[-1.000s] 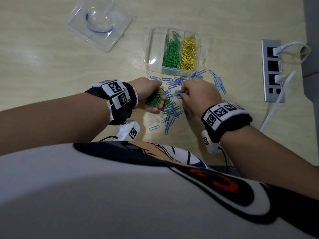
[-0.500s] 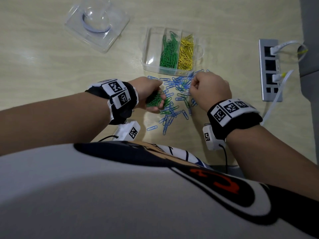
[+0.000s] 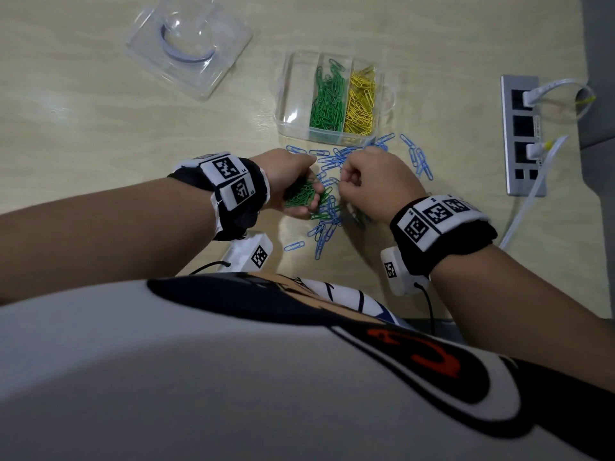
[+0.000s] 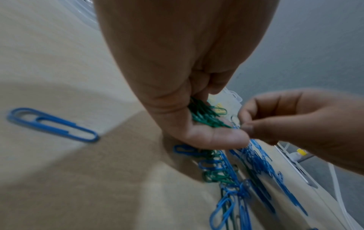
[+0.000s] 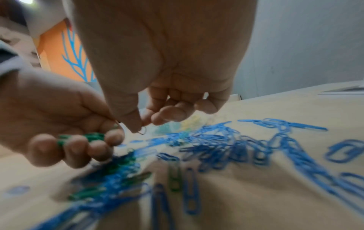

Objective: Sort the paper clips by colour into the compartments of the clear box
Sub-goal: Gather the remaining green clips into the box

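Fig.: left hand (image 3: 293, 184) cups green wire paper clips (image 3: 299, 196); right hand (image 3: 372, 184) fingers (image 5: 135, 124), just beside, pinch one thin clip (image 5: 142, 130), colour unclear.

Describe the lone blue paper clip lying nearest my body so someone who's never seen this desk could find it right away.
Start at the clear plastic compartment box on the pale wooden desk, then come down past the scattered pile of blue paper clips between the hands. Left of the pile's near end lies the single blue paper clip, apart from all others.
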Demonstrator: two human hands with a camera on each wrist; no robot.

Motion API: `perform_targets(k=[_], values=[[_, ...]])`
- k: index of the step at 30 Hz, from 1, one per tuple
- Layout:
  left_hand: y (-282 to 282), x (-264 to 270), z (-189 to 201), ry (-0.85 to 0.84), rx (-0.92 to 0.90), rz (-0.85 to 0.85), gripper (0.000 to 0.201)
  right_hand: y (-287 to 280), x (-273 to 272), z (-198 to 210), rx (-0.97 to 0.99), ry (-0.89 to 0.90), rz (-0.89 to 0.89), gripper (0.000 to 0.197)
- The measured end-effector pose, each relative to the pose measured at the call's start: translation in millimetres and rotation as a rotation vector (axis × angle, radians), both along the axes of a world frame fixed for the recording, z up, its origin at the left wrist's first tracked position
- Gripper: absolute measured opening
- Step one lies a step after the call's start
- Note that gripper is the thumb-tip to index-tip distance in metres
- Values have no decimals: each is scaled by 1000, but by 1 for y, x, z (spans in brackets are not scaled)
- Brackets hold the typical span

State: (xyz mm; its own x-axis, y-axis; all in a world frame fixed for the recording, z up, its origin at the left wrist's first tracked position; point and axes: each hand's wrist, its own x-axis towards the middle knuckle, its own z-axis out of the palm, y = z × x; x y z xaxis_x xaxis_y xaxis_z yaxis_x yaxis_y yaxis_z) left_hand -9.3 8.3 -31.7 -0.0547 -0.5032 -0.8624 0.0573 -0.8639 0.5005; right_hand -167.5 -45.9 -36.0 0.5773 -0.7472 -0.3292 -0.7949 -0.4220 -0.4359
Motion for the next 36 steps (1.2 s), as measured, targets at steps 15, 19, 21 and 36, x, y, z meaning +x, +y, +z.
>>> perform_targets(k=[15, 19, 21, 36], values=[[2, 0, 0, 20, -17, 17, 53, -15, -3, -17, -199, 151, -37, 22], [2, 2, -3, 25, -14, 31, 53, -19, -4, -12, -229, 158, -58, 21], [1, 3, -4, 17, -11, 32, 53, -18, -7, -8, -265, 133, -85, 21], [-1, -2, 4, 19, -28, -5, 53, -4, 2, -8, -206, 71, -115, 19]])
